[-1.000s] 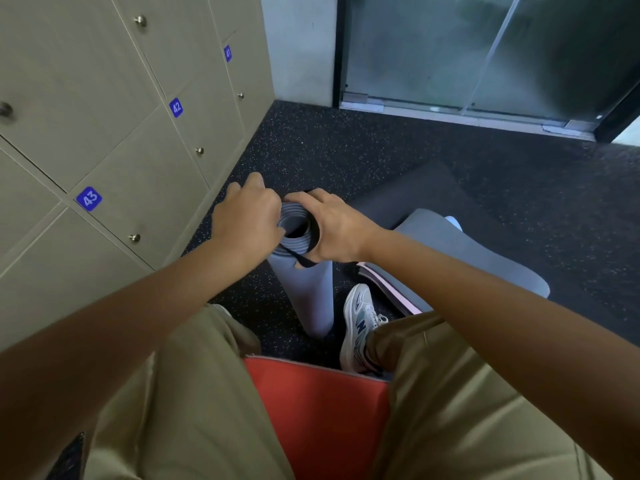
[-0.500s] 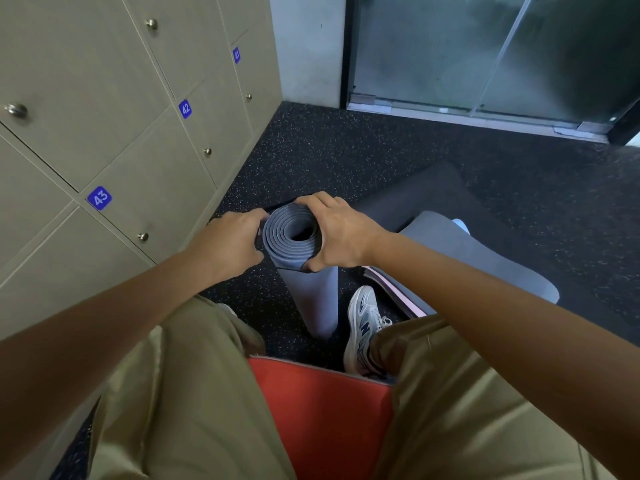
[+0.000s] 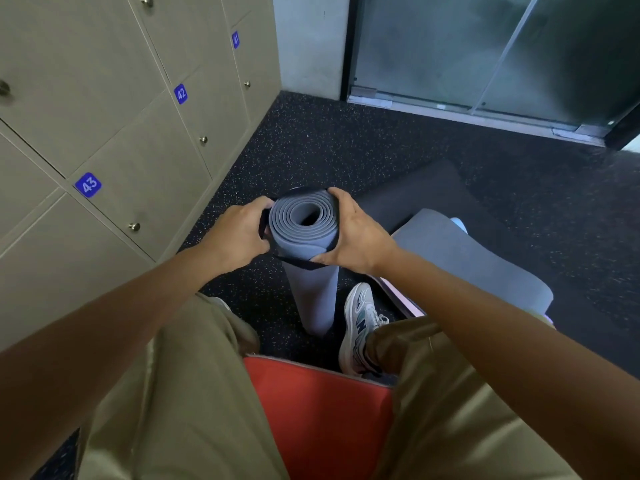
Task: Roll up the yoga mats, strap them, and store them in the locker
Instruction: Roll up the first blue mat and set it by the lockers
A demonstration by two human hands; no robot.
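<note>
- Rolled grey mat (image 3: 313,292) stands upright on the dark speckled floor (image 3: 346,143), just in front of the person's knees and close to the wall of lockers (image 3: 138,174); its spiral end faces the head camera.
- A black strap (image 3: 300,265) runs round the upper part of the roll. Most of it is hidden behind the roll and under the hands, so how it is fastened cannot be made out.
- Beside the roll, to the right, lie more mats: a grey mat (image 3: 485,268) on top, a pink edge (image 3: 401,299) peeking from beneath it, and a dark mat (image 3: 415,199) partly covered. How many layers lie there is hard to tell.
- The lockers carry blue number tags 41, 42 and 43; every door in view is closed, so nothing inside shows.
- Left hand (image 3: 239,237) is at the left side of the roll's top, its fingers curled about the strap there; the fingertips are hidden behind the roll.
- Right hand (image 3: 356,237) clasps the right side of the roll, fingers over the top rim and thumb pressing the strap against the mat's front.
- A white sneaker (image 3: 360,327) stands just right of the roll's base; the other foot is hidden by the khaki trousers.
- A red pad (image 3: 322,417) shows between the legs, cut off by the frame's lower edge.
</note>
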